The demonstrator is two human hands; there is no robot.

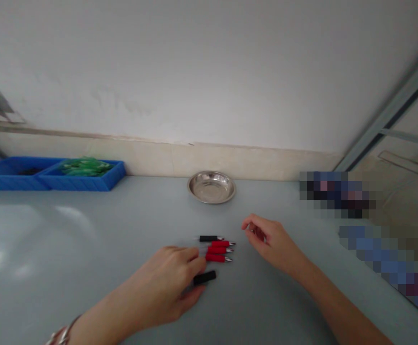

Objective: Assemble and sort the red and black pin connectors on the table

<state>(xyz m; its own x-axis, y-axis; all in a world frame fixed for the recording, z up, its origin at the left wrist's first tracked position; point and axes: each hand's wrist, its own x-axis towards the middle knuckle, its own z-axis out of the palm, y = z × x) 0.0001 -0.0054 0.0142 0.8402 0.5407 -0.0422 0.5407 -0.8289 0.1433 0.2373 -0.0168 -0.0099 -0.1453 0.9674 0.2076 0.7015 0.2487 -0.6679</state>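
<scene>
My left hand (175, 278) is closed around a pen barrel with a black grip (204, 277); no metal tip shows at its front end. Just beyond those fingers lie three pens with red grips (220, 250) and silver tips, side by side and pointing right. Above them in the row is another pen with a black grip (209, 238), its tip also to the right. My right hand (266, 237) hovers to the right of the pens, fingers curled with thumb and forefinger close together. Whatever may be in that pinch is too small to make out.
Near the wall stands a shallow round metal dish (212, 199). Two joined blue trays (75, 183) sit at the back left, one with green plastic packets (86, 166), the other with something dark. Pixelated areas cover the right side, beside a metal frame (381, 129).
</scene>
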